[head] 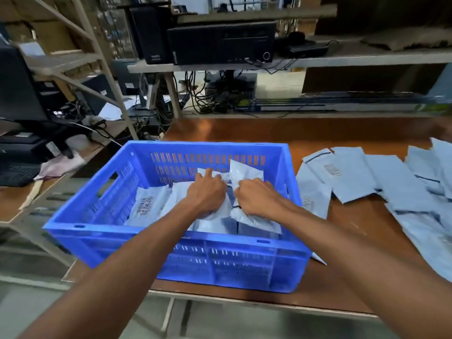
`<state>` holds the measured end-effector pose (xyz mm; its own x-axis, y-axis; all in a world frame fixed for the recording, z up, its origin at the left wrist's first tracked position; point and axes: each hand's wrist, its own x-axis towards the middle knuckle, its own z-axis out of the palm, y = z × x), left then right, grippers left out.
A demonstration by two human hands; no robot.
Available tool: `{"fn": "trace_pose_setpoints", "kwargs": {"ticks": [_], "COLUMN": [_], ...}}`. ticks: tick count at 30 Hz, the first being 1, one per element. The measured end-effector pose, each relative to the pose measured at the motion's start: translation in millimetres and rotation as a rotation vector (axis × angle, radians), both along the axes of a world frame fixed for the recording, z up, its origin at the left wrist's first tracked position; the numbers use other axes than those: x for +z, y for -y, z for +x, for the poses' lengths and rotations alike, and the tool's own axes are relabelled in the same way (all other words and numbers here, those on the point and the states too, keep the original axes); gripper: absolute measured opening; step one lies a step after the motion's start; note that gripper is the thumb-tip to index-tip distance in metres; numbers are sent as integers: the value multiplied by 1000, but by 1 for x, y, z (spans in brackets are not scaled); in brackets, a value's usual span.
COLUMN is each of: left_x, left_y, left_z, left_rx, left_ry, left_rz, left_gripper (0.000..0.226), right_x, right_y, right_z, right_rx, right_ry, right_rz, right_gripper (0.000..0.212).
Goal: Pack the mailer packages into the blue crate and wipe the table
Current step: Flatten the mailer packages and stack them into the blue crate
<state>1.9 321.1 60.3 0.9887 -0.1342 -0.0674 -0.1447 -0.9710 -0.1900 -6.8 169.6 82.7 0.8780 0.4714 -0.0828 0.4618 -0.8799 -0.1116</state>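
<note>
Storeroom: metal shelves (244, 63) holding black computer cases (220, 42) and tangled cables (210, 94) stand behind a brown worktop (342, 133). A blue crate (171, 245) sits on the worktop's near left part. Loose grey mailers (391, 182) spread over the worktop to the crate's right. Packed mailers (151, 204) lie flat inside the crate. Two bare arms reach in: the left grip (208, 192) clutches a crumpled mailer (215, 214), and the right grip (256, 196) clutches a second mailer (247, 172) beside it.
</note>
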Motion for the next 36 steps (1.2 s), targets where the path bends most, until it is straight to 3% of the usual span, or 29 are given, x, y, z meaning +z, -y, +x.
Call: {"fn": "trace_pose_setpoints", "kwargs": {"ticks": [2, 5, 8, 11, 13, 15, 17, 20, 22, 24, 26, 30, 36], "left_x": [-2, -21, -30, -23, -20, -14, -1, 36, 56, 63, 57, 10, -85], "left_y": [4, -1, -5, -2, -1, 1, 10, 56, 104, 158, 210, 284, 285], "left_z": [10, 17, 14, 11, 15, 19, 23, 21, 10, -2, -14, -27, -11], "left_rx": [-42, 16, 131, 125, 79, 22, -45, -196, -236, -321, -318, -85, 163], "left_ry": [-210, -618, -673, -702, -654, -440, -127, 154, 204, 186, 58, -256, -131], "left_rz": [10, 71, 72, 72, 99, 62, -105, -401, -560, -577, -507, -389, -364], "left_gripper": [41, 53, 69, 74, 72, 66, 54, 43, 44, 45, 50, 56, 62], "right_x": [-27, -57, -59, -53, -42, -15, 26, 58, 50, 23, -12, -68, -117], "right_y": [-2, 0, 3, 2, 2, 8, 28, 95, 151, 200, 238, 279, 287], "right_z": [17, 31, 32, 27, 23, 21, 21, 34, 46, 52, 50, 43, 75], "right_rx": [-82, -164, -168, -101, -80, -126, -166, -280, -413, -522, -544, -483, -372], "right_ry": [-122, -480, -691, -666, -506, -193, 171, 449, 420, 287, 137, -46, 6], "right_rz": [-131, -403, -538, -516, -329, 8, 325, 583, 576, 420, 282, 144, 75], "right_gripper": [39, 62, 66, 60, 39, 23, 25, 26, 25, 25, 26, 36, 54]}}
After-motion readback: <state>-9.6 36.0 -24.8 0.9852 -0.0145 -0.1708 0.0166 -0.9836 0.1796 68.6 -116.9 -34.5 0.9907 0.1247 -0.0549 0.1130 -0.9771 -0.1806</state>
